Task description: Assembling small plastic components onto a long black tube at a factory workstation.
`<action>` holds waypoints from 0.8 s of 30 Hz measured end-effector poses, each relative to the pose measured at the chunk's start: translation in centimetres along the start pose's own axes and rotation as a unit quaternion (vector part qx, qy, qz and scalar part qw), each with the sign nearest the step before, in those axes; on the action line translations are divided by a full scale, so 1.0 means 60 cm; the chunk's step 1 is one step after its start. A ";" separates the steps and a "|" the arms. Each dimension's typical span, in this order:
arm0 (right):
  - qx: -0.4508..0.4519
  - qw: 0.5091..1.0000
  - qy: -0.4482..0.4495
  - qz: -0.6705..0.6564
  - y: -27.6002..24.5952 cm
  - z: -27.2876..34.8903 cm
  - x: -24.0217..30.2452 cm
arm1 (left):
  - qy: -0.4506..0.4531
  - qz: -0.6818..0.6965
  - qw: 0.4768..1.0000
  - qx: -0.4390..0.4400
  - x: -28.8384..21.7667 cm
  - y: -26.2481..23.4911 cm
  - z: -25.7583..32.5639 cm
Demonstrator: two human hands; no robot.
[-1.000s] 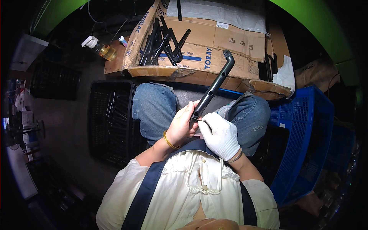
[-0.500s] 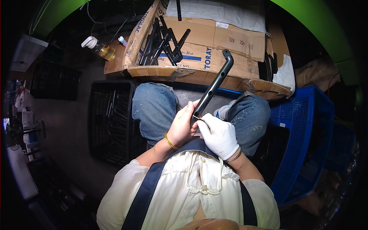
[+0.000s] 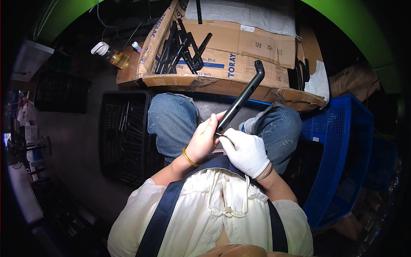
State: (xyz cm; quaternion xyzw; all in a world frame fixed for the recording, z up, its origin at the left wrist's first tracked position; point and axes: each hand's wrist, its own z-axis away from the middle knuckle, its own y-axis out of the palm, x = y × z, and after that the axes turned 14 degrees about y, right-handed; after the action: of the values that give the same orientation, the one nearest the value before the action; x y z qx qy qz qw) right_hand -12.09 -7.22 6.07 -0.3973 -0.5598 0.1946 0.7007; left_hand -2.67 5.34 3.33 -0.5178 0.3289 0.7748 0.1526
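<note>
Left hand (image 3: 204, 138) grip wrapped round black tube (image 3: 242, 99); right hand (image 3: 246, 150) pinching thin tool (image 3: 218, 134), seemingly; carton (image 3: 231, 84): blue lettering (image 3: 231, 65), white label (image 3: 247, 28).

Gloss Meeting Matt

The black bar (image 3: 241, 102) is gleaming, smooth and glossy, though whether of metal or plastic is not showing; the white glove (image 3: 247, 153) is looking matt and finely knitted; the gold-coloured bangle (image 3: 189, 157) is shining like polished metal; the cardboard box (image 3: 171, 80) is presenting a dull paper face, its edges fraying; the white sheet (image 3: 244, 18) is looking creased; the clear bottle (image 3: 120, 60) is catching light beneath a smooth, plastic-looking pump top (image 3: 101, 48); the blue crate (image 3: 329, 124) is showing perforated plastic with a faint sheen; the jeans (image 3: 173, 120) are showing matt, faded denim; the cream shirt (image 3: 197, 197) is wrinkling as soft, thin cloth.
</note>
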 end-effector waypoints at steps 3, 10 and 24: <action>-0.003 1.000 -0.008 0.014 0.000 0.000 -0.001 | 0.011 -0.024 1.000 0.003 0.002 0.000 0.000; 0.017 0.999 0.008 0.050 0.009 0.004 -0.002 | -0.006 -0.027 1.000 0.008 0.004 -0.001 0.002; -0.220 0.875 0.212 -0.376 -0.061 -0.071 -0.098 | 0.126 -0.175 0.928 0.303 -0.005 -0.070 0.018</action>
State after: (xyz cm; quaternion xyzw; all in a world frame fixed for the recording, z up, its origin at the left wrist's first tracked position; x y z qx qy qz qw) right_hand -10.46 -15.11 4.93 -0.3329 -0.5333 -0.3005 0.7173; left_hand -0.90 9.22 2.37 -0.5893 0.4692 0.5278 0.3926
